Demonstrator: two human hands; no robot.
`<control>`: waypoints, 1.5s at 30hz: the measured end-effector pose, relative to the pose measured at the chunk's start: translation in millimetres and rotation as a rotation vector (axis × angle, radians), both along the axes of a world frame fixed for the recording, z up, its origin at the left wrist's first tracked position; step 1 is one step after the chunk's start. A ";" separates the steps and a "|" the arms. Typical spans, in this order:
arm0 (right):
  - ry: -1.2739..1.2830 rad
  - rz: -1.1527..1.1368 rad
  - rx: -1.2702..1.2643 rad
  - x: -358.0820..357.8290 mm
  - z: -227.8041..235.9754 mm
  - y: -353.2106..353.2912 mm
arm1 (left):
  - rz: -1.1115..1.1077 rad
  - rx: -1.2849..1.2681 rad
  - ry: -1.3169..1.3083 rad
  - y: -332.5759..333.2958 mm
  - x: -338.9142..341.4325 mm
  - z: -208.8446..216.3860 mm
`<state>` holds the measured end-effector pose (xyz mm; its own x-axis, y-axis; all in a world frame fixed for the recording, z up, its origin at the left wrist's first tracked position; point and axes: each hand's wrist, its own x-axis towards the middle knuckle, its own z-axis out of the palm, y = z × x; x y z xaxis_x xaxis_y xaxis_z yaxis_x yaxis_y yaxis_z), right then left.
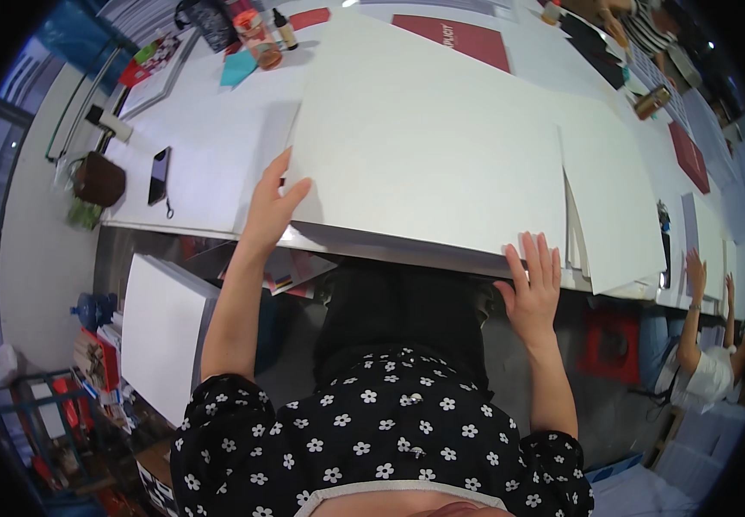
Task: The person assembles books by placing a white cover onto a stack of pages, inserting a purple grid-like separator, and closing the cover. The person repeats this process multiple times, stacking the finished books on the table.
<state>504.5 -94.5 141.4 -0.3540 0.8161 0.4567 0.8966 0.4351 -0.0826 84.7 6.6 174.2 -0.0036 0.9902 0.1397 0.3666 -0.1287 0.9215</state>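
Note:
A stack of large white sheets [424, 138] lies on the white table in front of me, its near side reaching the table's front edge. My left hand [274, 205] rests at the stack's left edge, thumb apart from the fingers; its fingertips touch the side near the front corner. At the front right corner, my right hand [532, 291] is open, with fingers stretched and their tips at the sheet's edge. Neither hand grips anything that I can see. Directly right of the stack lies another pile of white sheets [614, 189], set at a slant.
On the table's left are a phone [159, 176], a brown pot [99, 179] and an orange-capped bottle [257, 40]. A dark red printed board [467, 40] lies beyond the stack. More white sheets [164, 327] stand below left. Other people work at the right, one with raised hands [696, 276].

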 end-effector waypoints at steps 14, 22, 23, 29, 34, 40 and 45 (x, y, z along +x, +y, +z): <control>-0.040 0.005 0.039 1.3 -7.6 -0.5 | -0.248 -0.157 -0.171 9.3 -14.7 -13.9; -0.034 0.020 0.040 -1.3 -5.0 1.0 | -0.258 -0.229 -0.163 6.2 -17.9 -12.7; -0.034 0.020 0.041 -1.2 -5.2 1.0 | -0.260 -0.226 -0.165 5.6 -17.5 -11.9; -0.029 0.027 0.038 -2.8 -5.0 0.0 | -0.261 -0.197 -0.125 2.7 -17.2 -12.5; -0.022 -0.016 0.033 2.0 -8.3 -1.9 | -0.237 -0.153 0.035 9.1 -17.3 -20.6; 0.042 -0.013 -0.024 2.3 -3.8 1.7 | -0.219 -0.085 0.120 9.7 -26.3 -39.7; 0.281 -0.239 0.142 17.0 3.4 -4.5 | -0.272 -0.091 0.148 13.2 -23.7 -34.5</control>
